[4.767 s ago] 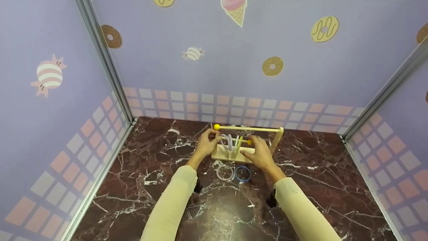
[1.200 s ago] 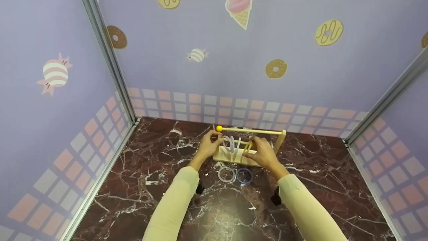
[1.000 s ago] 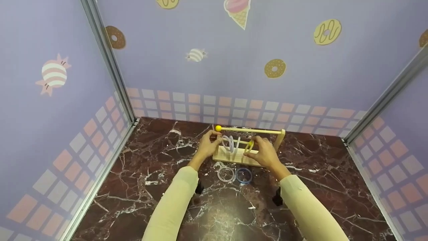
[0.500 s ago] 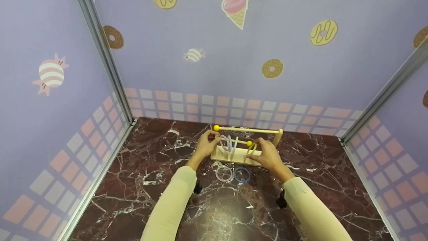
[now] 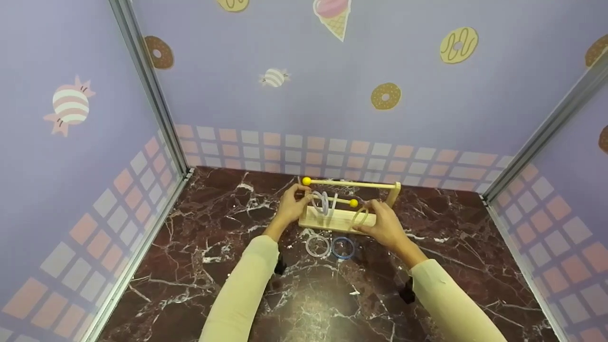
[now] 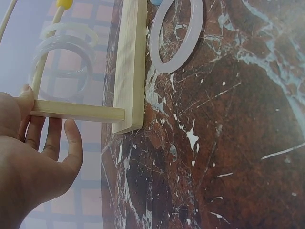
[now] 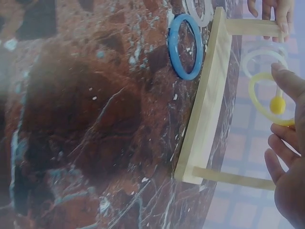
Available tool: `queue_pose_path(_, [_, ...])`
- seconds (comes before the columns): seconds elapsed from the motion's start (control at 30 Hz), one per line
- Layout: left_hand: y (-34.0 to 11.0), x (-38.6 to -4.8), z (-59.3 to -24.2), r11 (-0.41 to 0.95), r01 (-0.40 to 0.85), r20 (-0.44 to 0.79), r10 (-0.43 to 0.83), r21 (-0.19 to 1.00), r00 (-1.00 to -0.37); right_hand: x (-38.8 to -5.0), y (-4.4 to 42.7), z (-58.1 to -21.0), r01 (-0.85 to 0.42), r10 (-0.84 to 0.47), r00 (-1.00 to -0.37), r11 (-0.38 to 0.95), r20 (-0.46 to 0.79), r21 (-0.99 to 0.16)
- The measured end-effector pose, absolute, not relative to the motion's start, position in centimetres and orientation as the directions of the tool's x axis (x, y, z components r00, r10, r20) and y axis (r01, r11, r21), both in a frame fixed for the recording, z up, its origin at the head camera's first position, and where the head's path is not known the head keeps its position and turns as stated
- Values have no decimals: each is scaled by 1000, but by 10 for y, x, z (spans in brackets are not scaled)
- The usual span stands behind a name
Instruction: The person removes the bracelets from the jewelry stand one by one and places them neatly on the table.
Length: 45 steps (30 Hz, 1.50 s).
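A wooden rack (image 5: 332, 219) has two horizontal rods with yellow end balls. My left hand (image 5: 290, 206) grips the top of its left post (image 6: 76, 110), thumb and fingers round it. Several pale translucent rings (image 5: 325, 203) hang on the lower rod, close to that hand. My right hand (image 5: 387, 227) pinches a yellow ring (image 5: 365, 216) between thumb and fingers, to the right of the lower rod's yellow ball (image 5: 353, 203). In the right wrist view the yellow ring (image 7: 255, 95) appears around or in front of the ball (image 7: 277, 105).
A pale ring (image 5: 318, 246) and a blue ring (image 5: 343, 248) lie side by side on the marbled table (image 5: 327, 294), in front of the rack's base. Patterned panels stand behind and at both sides. The upper rod (image 5: 351, 184) runs behind the lower one.
My right hand has moved the yellow ring rightwards along the lower rod, past its end ball. The left hand keeps its grip on the post, and the pale rings stay on the rod.
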<state>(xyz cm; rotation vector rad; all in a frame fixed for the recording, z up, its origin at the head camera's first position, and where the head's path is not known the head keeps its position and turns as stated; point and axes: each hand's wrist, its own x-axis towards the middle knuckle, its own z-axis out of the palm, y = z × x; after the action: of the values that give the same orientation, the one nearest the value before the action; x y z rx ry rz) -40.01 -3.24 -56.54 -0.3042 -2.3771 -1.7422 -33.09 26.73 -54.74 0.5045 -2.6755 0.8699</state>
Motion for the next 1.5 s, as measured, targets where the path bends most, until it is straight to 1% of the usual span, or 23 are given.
queue_pose_path(0.33, [-33,-401,-566,289,258,251,59,922,-966,-311,287,-566,-361,-167,-913,754,371,-549])
queue_pose_path(0.63, [-34,-403,-568,304,241,236,53,922,-970,-296,296,-590,-283,-81,-946,681,315,-675])
queue_pose_path(0.87, [-35,-404,-568,273,263,253,69,926,-965,-288,298,-603,-235,-48,-957,708,287,-666])
queue_pose_path(1.17, [-33,-403,-566,287,264,257,61,921,-964,-285,296,-614,-255,-45,-951,675,307,-693])
queue_pose_path(1.5, [-33,-402,-568,303,251,244,62,919,-968,-283,293,-622,-232,-18,-953,682,302,-694])
